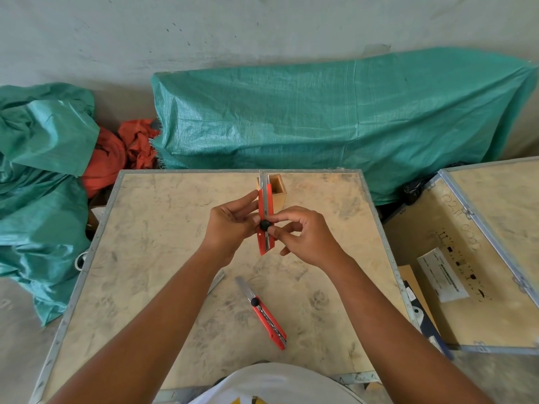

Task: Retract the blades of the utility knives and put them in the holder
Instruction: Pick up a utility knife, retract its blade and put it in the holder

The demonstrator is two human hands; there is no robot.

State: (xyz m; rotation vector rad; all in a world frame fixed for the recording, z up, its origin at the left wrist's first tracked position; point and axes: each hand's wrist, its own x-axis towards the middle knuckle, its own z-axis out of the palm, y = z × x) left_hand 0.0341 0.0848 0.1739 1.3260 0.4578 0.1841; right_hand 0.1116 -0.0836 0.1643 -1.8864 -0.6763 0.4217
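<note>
A red utility knife (266, 205) stands upright between both hands above the middle of the wooden crate top (163, 228), its silver blade sticking out upward. My left hand (233, 225) grips its body from the left. My right hand (303, 234) pinches the black slider knob on its right side. Just behind the knife stands a small open wooden holder (278, 189). A second red utility knife (267, 317) lies flat nearer to me, blade extended toward the upper left. A silver blade tip (218, 279) peeks out beside my left forearm; the rest is hidden.
Green tarps (335, 123) cover bulky things behind the crate and at the left, with orange cloth (116, 153) between them. Another wooden crate (478, 258) with a paper label lies to the right, across a narrow gap.
</note>
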